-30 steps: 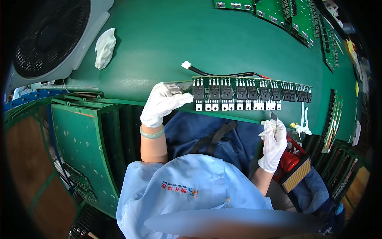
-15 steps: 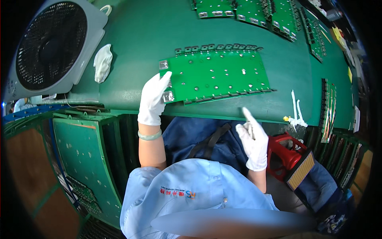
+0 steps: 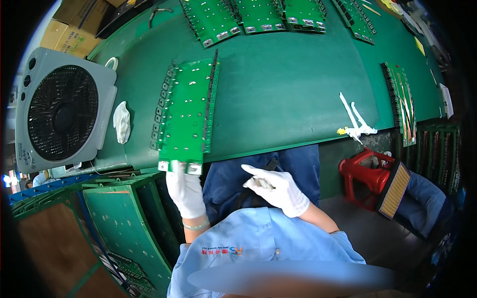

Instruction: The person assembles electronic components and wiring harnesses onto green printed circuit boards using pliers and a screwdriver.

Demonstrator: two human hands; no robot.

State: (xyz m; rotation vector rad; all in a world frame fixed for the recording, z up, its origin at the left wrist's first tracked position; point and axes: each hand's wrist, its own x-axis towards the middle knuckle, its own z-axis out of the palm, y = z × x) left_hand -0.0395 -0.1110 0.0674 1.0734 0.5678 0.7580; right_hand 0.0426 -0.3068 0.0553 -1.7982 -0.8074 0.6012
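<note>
My left hand [image 3: 186,194], in a white glove, grips the near short end of a long green circuit board [image 3: 186,107]. The board is held lengthwise away from me over the table's near left part, with black components along both long sides and silvery pads at the gripped end. My right hand [image 3: 276,188], also gloved, is over my lap, apart from the board. Its index finger points left while the other fingers curl in; whether they hold something small cannot be made out.
Several similar boards [image 3: 258,15] lie along the table's far side. A grey box fan [image 3: 64,116] and a white crumpled glove [image 3: 121,122] are at left. White strips [image 3: 355,124] and a narrow board [image 3: 401,104] lie at right. A red stool [image 3: 360,174] stands at lower right.
The circuit board has swung from lying crosswise to pointing away from me, its held end now nearer me. My right hand has moved left across my lap. The view has shifted too.
</note>
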